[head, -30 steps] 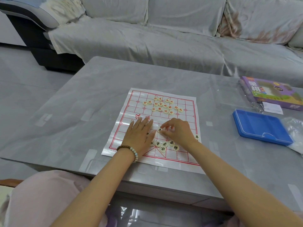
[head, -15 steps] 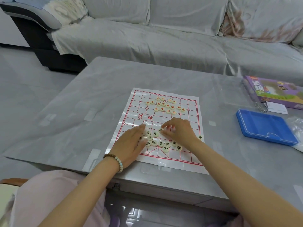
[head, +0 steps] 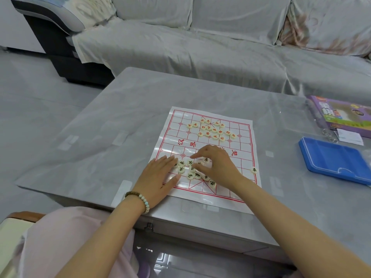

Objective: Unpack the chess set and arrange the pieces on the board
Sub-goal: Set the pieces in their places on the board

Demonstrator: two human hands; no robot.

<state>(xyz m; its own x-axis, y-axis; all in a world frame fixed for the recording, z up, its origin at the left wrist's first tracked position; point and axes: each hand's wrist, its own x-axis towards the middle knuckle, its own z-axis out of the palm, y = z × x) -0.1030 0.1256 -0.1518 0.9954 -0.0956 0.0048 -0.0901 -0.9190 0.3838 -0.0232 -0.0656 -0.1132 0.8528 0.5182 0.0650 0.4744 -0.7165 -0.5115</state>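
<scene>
A white paper board [head: 244, 157] with red grid lines lies flat on the grey table. Several cream discs with red characters [head: 210, 130] are bunched on its far half. Several cream discs with black characters [head: 189, 169] are bunched on its near half, and one black-marked disc [head: 254, 170] sits alone at the right edge. My left hand [head: 158, 175] rests flat at the board's left edge, fingers touching the black-marked bunch. My right hand [head: 217, 164] hovers over that bunch with thumb and forefinger pinched close; whether a disc is between them is hidden.
A blue plastic case [head: 333, 160] lies on the table to the right. Beyond it sit a purple game box [head: 345, 115] and a white paper slip [head: 350, 136]. A covered grey sofa [head: 200, 49] runs behind the table [head: 112, 121]. My knee is under the near edge.
My left hand has slid left and back off the black-marked discs to the board's left edge, uncovering several. My right hand stays over the bunch, fingers shifting slightly.
</scene>
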